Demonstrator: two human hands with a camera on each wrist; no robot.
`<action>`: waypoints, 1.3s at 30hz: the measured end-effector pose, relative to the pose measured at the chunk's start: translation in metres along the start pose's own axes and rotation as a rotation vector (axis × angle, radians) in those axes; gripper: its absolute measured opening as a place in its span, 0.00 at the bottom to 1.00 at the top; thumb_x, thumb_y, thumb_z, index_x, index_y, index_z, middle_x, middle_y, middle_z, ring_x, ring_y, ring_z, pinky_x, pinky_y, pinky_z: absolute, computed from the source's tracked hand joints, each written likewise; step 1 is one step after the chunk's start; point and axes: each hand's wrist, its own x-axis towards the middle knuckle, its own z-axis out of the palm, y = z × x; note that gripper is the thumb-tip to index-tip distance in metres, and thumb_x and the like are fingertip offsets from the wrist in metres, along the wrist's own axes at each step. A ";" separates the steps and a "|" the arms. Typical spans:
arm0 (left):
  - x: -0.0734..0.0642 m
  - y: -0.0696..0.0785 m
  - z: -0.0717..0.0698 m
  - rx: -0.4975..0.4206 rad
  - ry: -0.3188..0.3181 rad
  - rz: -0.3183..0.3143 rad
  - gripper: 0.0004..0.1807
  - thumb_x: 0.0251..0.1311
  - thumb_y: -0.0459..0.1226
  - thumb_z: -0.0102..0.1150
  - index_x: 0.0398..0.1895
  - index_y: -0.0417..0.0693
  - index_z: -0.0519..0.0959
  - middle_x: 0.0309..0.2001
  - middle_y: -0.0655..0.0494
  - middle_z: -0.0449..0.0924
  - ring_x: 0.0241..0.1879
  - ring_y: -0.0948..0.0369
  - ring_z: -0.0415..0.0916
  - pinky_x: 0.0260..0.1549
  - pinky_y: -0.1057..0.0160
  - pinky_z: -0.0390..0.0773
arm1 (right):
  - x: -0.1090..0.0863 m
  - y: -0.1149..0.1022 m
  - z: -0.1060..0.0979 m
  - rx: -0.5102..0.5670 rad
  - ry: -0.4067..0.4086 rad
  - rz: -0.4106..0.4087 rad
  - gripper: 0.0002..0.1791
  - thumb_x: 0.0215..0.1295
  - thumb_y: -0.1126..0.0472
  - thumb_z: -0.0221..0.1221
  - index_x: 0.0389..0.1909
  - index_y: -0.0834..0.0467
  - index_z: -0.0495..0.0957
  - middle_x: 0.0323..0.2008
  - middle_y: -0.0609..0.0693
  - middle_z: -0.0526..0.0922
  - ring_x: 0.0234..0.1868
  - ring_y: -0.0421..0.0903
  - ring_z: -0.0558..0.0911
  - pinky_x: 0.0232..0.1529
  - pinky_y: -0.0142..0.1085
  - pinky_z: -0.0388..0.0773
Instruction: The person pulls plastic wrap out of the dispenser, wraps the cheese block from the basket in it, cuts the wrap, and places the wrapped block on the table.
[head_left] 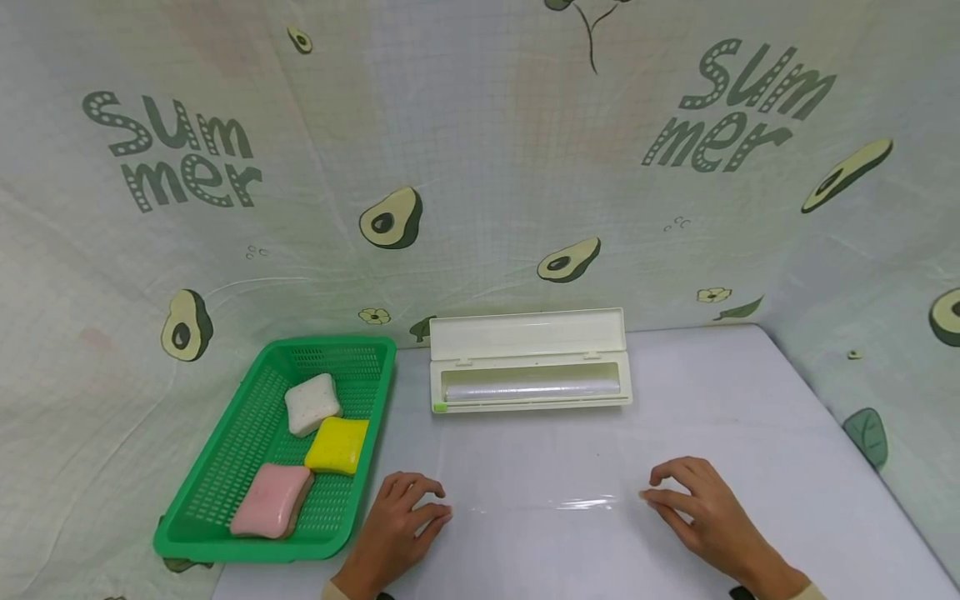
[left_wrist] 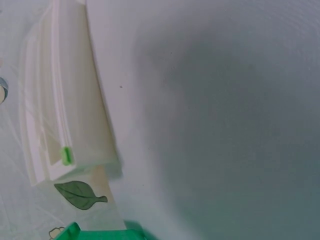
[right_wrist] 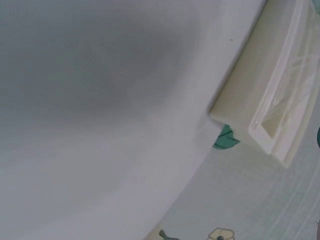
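The green basket (head_left: 255, 550) crowds the left hand (head_left: 397, 523), and the white box (head_left: 529, 362) stands ahead. Clear film (head_left: 585, 504) glints across toward the right hand (head_left: 703, 517); farther right, the table (head_left: 810, 467) leaves room.

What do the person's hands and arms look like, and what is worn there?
The left hand and right hand are bare. A light beige left sleeve and right sleeve show at the lower edge. Beside them peek a left dark item and a right dark item, too cut off to identify.
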 end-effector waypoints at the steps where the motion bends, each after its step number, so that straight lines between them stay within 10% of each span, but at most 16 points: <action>1: 0.000 0.000 0.000 0.002 -0.001 0.003 0.07 0.40 0.41 0.74 0.26 0.56 0.85 0.37 0.67 0.74 0.42 0.64 0.67 0.47 0.64 0.59 | 0.000 0.000 0.000 0.000 0.008 -0.008 0.22 0.68 0.43 0.45 0.29 0.47 0.85 0.37 0.39 0.75 0.40 0.42 0.71 0.52 0.32 0.56; 39: -0.013 0.009 0.001 -0.046 -0.080 0.043 0.04 0.45 0.42 0.71 0.24 0.59 0.84 0.36 0.69 0.71 0.41 0.66 0.65 0.44 0.61 0.65 | -0.017 -0.004 0.003 0.085 0.058 -0.091 0.15 0.68 0.47 0.49 0.33 0.44 0.84 0.37 0.41 0.76 0.40 0.43 0.71 0.53 0.28 0.56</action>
